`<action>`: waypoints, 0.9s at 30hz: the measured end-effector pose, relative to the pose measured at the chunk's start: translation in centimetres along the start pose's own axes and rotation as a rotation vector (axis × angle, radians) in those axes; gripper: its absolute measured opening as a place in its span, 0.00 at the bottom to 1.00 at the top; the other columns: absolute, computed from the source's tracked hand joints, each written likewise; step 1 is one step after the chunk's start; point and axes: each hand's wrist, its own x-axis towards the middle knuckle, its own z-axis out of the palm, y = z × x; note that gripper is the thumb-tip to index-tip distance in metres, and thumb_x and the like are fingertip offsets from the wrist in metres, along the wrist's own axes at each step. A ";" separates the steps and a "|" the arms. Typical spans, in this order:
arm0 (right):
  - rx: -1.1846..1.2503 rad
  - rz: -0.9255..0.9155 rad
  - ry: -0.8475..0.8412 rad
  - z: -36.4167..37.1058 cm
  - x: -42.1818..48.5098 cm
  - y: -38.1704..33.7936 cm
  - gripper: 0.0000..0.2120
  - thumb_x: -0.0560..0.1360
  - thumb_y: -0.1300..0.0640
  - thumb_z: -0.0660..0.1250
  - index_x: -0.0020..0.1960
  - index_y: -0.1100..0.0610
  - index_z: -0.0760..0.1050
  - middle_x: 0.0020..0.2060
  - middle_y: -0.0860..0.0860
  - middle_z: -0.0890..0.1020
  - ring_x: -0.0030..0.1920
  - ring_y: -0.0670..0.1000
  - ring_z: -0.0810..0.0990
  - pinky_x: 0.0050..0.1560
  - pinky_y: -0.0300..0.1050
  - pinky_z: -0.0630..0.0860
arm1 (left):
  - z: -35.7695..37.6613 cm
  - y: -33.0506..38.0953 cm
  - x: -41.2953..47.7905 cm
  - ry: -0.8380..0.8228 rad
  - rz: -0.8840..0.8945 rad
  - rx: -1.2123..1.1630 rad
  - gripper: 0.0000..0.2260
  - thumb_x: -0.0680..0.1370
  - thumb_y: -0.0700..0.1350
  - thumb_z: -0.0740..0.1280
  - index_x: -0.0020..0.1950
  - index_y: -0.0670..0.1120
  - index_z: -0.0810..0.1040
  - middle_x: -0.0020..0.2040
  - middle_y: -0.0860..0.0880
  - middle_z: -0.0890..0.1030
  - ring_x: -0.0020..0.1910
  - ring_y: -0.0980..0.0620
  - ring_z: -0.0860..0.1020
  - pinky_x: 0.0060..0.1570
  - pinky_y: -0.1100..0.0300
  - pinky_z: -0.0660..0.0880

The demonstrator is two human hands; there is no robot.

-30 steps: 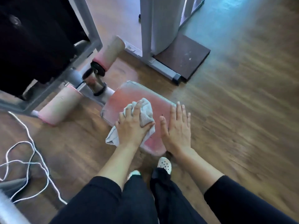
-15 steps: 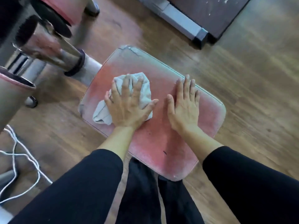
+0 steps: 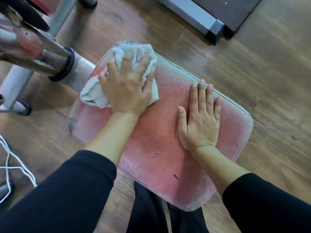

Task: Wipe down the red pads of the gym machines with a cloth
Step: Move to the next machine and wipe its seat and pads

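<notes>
A: What is the pad [image 3: 161, 148] like?

B: A rounded rectangle of worn red vinyl, faded to grey along the edges, with a piped seam round the rim. Fine droplets bead its middle, and two small dark marks sit toward its near end. It lies over a wood-grain floor [image 3: 252, 68].

A: And the cloth [image 3: 134, 54]?

B: Pale grey, soft and crumpled, bunched at the pad's far left corner, with a tail hanging past the pad's left edge.

A: How does the left hand [image 3: 127, 88] sit?

B: Palm down on the cloth, fingers curled into its folds and thumb against its right side, so the cloth is gripped and pressed onto the pad. The forearm runs back over the pad's left side to a black sleeve [image 3: 67, 190].

A: The right hand [image 3: 200, 118]?

B: Flat on the pad's right half, fingers straight and close together, pointing at the far edge, thumb out to the left. It holds nothing.

A: Anything beside the pad?

B: A shiny metal tube [image 3: 42, 54] with a dark collar, left of the pad. A white cord [image 3: 18, 169] lies on the floor farther left.
</notes>
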 end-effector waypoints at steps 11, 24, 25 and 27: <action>-0.011 -0.010 0.034 0.3 0.0 0.1 0.31 0.79 0.45 0.46 0.78 0.58 0.48 0.78 0.53 0.52 0.78 0.53 0.47 0.76 0.55 0.43 | 0.0 -0.9 0.9 -0.009 -0.038 -0.007 0.16 0.79 0.58 0.59 0.66 0.62 0.74 0.67 0.50 0.74 0.61 0.39 0.71 0.54 0.45 0.64; -0.011 -0.010 0.059 0.4 -0.1 0.0 0.31 0.79 0.46 0.47 0.78 0.59 0.51 0.77 0.54 0.53 0.78 0.53 0.47 0.76 0.54 0.42 | 1.0 -1.1 3.6 0.038 -0.059 -0.005 0.17 0.79 0.57 0.60 0.66 0.57 0.75 0.66 0.50 0.76 0.61 0.38 0.73 0.54 0.45 0.66; -0.010 -0.009 0.061 0.4 -0.1 0.0 0.31 0.79 0.46 0.47 0.78 0.59 0.52 0.77 0.54 0.53 0.78 0.53 0.47 0.76 0.54 0.42 | 0.7 -0.9 2.1 0.037 0.009 0.003 0.17 0.79 0.56 0.60 0.67 0.58 0.75 0.67 0.50 0.75 0.62 0.38 0.73 0.55 0.46 0.65; -0.007 -0.007 0.054 0.3 -0.1 0.0 0.31 0.79 0.45 0.47 0.78 0.58 0.51 0.77 0.54 0.53 0.78 0.53 0.47 0.76 0.54 0.43 | -0.2 -1.3 -1.9 -0.006 0.138 -0.017 0.17 0.79 0.56 0.61 0.68 0.60 0.74 0.70 0.49 0.72 0.65 0.37 0.71 0.56 0.46 0.62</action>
